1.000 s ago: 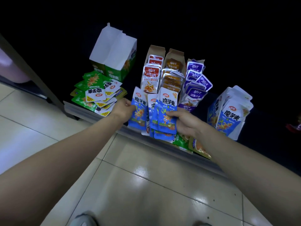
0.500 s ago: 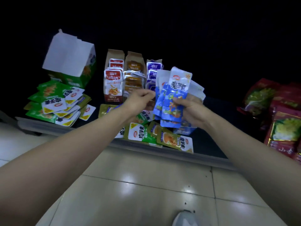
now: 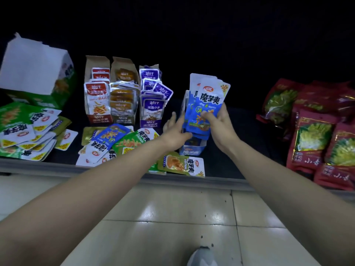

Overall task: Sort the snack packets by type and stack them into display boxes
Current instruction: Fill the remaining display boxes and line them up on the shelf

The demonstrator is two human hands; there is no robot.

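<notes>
1. The right hand grips a bundle of blue packets. Its fingers are curled round the lower half, and the thumb lies across the front.
2. The bundle stands upright, white tops fanned out above the hand. Its lower ends are at the open top of the blue display box on the dark shelf. I cannot tell whether they are inside it.
3. The left hand has its fingers straight and spread, holding nothing, and the fingertips touch the left edge of the bundle.
4. Behind and to the left, 3 filled display boxes stand side by side: a red box, a brown box and a purple box.
5. Loose mixed packets lie in front of those boxes, under the left forearm.
6. At far left, a green box with a white flap stands behind a pile of green packets.
7. Large red bags lie at the right.
8. A shoe shows on the tiled floor.
</notes>
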